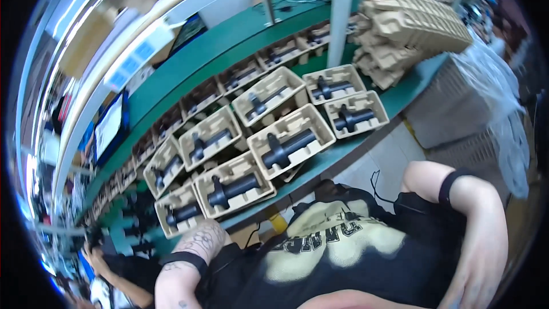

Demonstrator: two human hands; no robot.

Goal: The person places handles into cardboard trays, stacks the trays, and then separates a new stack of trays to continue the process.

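Observation:
Only the tattooed arm (197,243) with a black band shows on my left; its hand is out of the picture. My right arm (486,223), also banded, bends down toward the lower right edge. There my right hand (472,286) is partly cut off, its fingers blurred, and no object shows by it. Ahead of my body, beige moulded-pulp trays (325,121) rest on the green bench, each with a black tube-shaped device (289,147) lying in it. Another such device (234,190) lies in a nearer tray. Neither arm touches them.
Behind runs a long row of similar filled trays (243,75). A tall stack of pulp trays (412,20) stands by a white post (341,17). Clear plastic sheeting (492,80) drapes over grey stacks at right. A co-worker's hand (94,257) is at lower left.

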